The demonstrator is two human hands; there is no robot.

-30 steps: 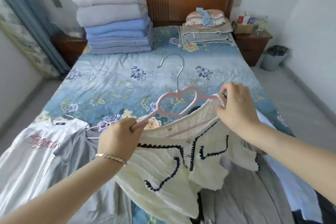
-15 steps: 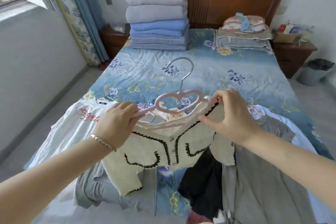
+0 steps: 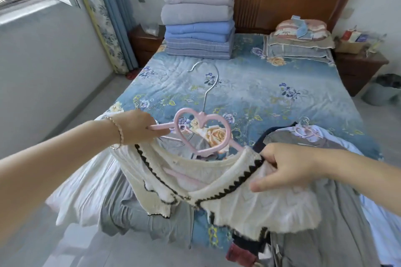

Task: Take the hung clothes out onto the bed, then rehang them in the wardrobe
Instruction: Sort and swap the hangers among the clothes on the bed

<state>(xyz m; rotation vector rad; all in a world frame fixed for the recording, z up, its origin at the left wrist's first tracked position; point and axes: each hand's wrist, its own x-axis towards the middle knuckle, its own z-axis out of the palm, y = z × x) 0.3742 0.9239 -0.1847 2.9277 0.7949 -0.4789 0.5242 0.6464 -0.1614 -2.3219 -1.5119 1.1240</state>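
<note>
Holding a cream cardigan (image 3: 238,201) on a pink hanger (image 3: 202,134) above the foot of the bed (image 3: 260,93), over grey garments (image 3: 152,212) lying there. Left hand (image 3: 135,128) is curled round the hanger's left arm. Right hand (image 3: 288,167) pinches the knit at the right shoulder, fingers partly bent. Hanger tilts, right end lower. Risk: the knit probably slides off that low arm if the pinch loosens, and loose fronts may catch on the pile below.

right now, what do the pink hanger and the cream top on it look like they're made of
The pink hanger: likely moulded plastic, smooth and matte, going by its even colour and heart-shaped frame. Its hook: thin metal wire, silvery and shiny. The cream cardigan: a knit, probably soft yarn, with visible ribbed texture; black trim looks crocheted.
</note>
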